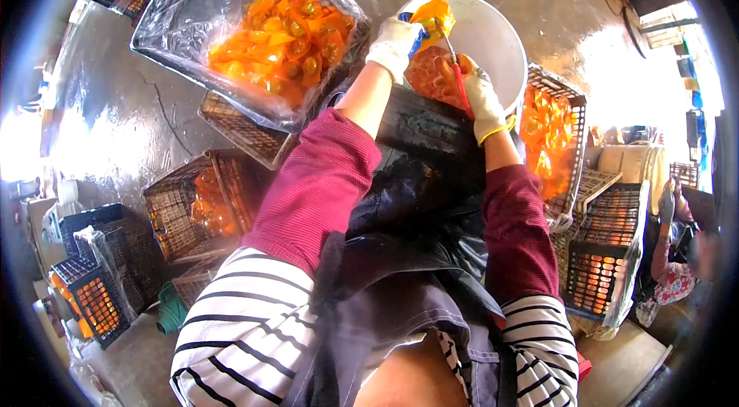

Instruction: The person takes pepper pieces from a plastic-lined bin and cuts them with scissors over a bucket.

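My left hand (394, 43), in a white glove with blue on its fingers, is closed on a glossy orange-yellow piece (436, 16) over the rim of a white bucket (500, 37). My right hand (482, 95), in a white glove with a yellow cuff, grips a red-handled tool (463, 90). Its thin metal tip reaches up to the underside of the orange piece. I cannot tell whether the tool is a knife or scissors. Below the hands, reddish-orange pulpy matter (433, 77) lies inside the bucket.
A plastic-lined crate (173, 22) at upper left holds many orange pieces with greenish round centres. To the right of the bucket stands a crate (576, 110) of orange pieces. More crates (173, 211) stand at left, and another person (677, 245) is at far right.
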